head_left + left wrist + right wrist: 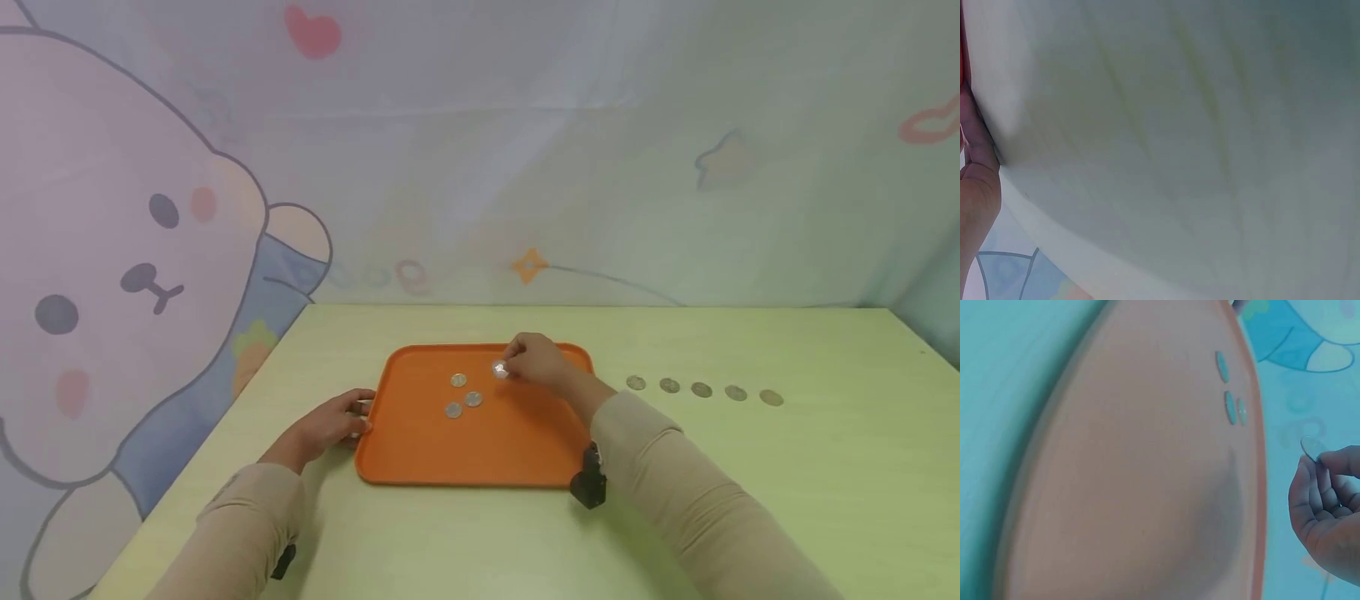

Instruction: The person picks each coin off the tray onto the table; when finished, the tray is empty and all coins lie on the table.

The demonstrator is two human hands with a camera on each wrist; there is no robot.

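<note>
Silver coin (1310,449) pinched in right hand (534,360) fingers, plain only from the wrist; left hand (333,422) fingers rest flat against the tray (480,450).

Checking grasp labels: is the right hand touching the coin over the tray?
Touching. The right wrist view shows the right hand pinching the coin between fingertips beside the orange tray.
</note>
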